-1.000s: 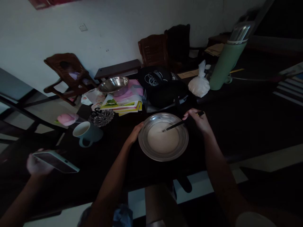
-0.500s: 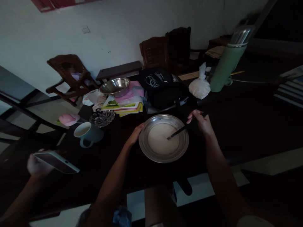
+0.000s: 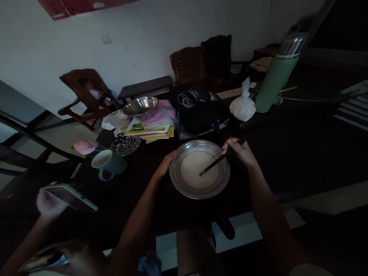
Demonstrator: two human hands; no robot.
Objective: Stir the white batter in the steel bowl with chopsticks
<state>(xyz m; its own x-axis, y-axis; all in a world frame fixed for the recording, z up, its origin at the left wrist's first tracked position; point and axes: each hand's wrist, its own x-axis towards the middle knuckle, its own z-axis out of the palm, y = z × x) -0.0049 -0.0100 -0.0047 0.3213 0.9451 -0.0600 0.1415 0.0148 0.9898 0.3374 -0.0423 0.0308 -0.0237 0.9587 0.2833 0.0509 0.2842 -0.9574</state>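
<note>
Steel plate (image 3: 184,186) of pale batter (image 3: 195,168): centre of frame, on dark table (image 3: 287,153). Right hand (image 3: 240,152): clenched on dark utensil (image 3: 214,165), tip in batter. Left hand (image 3: 165,164): fingers curled against plate's left rim. Lower left: 1 other person's hand (image 3: 47,203) held a phone (image 3: 70,197). Mug (image 3: 107,164) left of plate.
</note>
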